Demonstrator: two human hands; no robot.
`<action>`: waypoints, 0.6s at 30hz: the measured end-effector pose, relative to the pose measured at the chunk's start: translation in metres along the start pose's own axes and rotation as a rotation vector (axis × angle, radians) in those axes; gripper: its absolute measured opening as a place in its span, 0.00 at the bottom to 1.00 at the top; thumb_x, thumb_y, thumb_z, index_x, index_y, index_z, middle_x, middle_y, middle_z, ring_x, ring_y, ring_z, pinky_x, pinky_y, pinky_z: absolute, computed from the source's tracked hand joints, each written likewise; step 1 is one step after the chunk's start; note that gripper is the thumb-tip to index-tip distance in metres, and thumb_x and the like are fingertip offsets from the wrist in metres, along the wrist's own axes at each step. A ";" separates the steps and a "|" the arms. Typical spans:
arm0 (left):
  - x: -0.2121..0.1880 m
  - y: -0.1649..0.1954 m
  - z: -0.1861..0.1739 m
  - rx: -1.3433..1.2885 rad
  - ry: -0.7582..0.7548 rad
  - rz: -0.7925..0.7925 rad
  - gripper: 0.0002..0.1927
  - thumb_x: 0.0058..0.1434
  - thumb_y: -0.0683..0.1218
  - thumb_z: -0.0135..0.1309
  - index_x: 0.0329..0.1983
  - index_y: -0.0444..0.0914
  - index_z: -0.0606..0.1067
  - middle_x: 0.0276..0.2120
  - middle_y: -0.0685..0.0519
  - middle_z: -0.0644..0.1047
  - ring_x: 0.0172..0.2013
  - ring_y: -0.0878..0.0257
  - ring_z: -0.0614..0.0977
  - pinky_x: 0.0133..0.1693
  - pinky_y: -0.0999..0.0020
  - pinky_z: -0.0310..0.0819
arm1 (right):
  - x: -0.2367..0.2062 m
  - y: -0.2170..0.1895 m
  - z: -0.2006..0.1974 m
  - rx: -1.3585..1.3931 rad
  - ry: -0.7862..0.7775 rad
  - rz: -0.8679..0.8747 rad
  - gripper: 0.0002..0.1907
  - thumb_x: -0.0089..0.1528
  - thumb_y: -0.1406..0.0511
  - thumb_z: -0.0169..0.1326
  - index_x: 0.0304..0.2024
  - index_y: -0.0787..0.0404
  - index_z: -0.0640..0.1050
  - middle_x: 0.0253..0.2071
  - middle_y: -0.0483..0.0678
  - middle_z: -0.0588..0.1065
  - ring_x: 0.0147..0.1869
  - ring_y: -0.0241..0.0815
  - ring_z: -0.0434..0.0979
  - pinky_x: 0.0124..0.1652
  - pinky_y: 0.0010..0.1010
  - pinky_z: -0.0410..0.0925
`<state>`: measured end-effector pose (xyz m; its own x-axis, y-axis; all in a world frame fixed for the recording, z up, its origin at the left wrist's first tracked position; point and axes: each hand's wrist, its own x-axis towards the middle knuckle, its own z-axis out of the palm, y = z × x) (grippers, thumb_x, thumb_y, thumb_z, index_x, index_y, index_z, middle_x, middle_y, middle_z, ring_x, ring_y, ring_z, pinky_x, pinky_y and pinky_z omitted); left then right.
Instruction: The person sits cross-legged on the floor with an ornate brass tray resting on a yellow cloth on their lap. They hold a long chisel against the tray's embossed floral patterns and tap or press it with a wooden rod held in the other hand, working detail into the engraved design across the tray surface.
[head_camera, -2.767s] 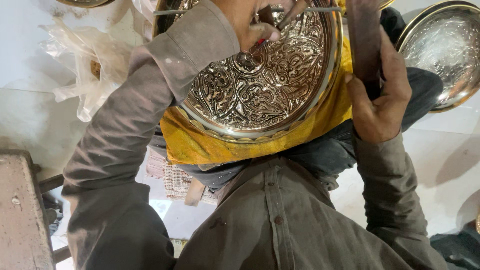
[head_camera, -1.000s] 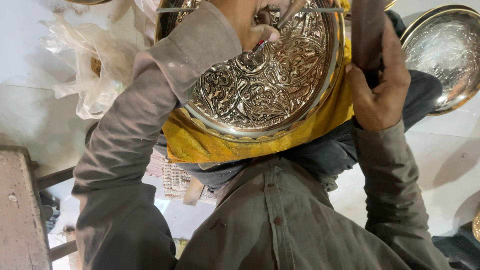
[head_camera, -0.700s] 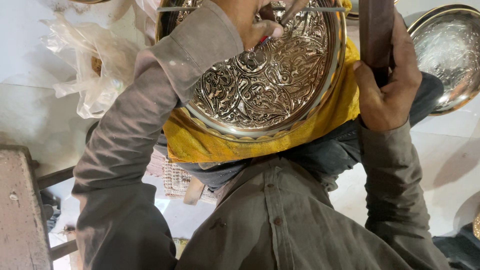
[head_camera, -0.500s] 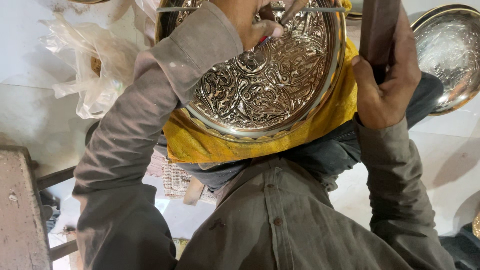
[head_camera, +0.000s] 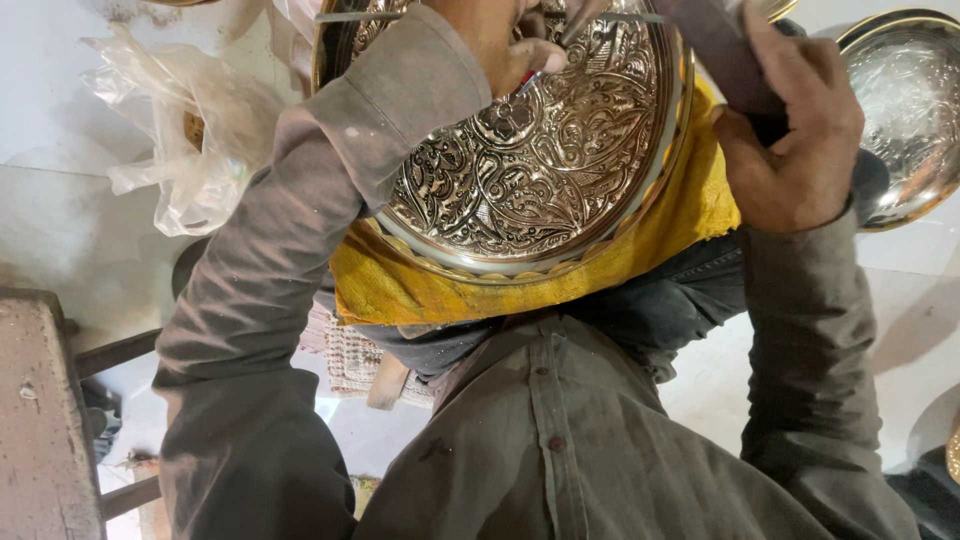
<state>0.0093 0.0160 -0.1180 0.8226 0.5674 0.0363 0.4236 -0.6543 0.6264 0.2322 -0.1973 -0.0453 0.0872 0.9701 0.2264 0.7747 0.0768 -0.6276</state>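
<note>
The right hand (head_camera: 795, 150) is wrapped tight around a dark wooden handle (head_camera: 720, 50), while the left hand (head_camera: 515, 55) pinches a thin metal punch (head_camera: 560, 32) against the embossed brass plate (head_camera: 530, 160). The plate rests on a yellow cloth (head_camera: 690, 215) across the person's lap; a second plate (head_camera: 905, 120) lies just beside it.

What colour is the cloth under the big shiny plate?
Yellow. The crumpled cloth under the round engraved metal plate shows best in the head view.
</note>
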 end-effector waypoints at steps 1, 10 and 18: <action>0.000 0.001 0.000 -0.005 -0.011 -0.019 0.20 0.64 0.60 0.64 0.42 0.39 0.82 0.30 0.48 0.83 0.28 0.53 0.84 0.29 0.54 0.78 | 0.001 -0.001 0.000 0.167 0.052 0.014 0.34 0.68 0.80 0.53 0.76 0.62 0.64 0.61 0.57 0.70 0.62 0.47 0.74 0.61 0.34 0.71; 0.000 0.008 -0.007 -0.033 -0.013 -0.062 0.21 0.63 0.61 0.64 0.43 0.39 0.82 0.32 0.48 0.83 0.30 0.51 0.85 0.31 0.53 0.78 | -0.005 0.017 0.001 -0.018 0.062 -0.002 0.30 0.67 0.80 0.59 0.71 0.64 0.68 0.53 0.56 0.70 0.54 0.48 0.73 0.54 0.33 0.69; -0.003 0.001 -0.001 -0.026 0.088 -0.020 0.21 0.61 0.60 0.68 0.41 0.37 0.82 0.29 0.46 0.83 0.27 0.51 0.84 0.30 0.54 0.78 | 0.000 0.011 0.007 0.185 0.045 0.029 0.33 0.66 0.80 0.52 0.74 0.65 0.63 0.58 0.57 0.72 0.59 0.47 0.75 0.58 0.31 0.70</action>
<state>0.0072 0.0141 -0.1163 0.7770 0.6229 0.0908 0.4291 -0.6296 0.6476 0.2361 -0.1950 -0.0576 0.1385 0.9617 0.2366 0.6436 0.0942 -0.7596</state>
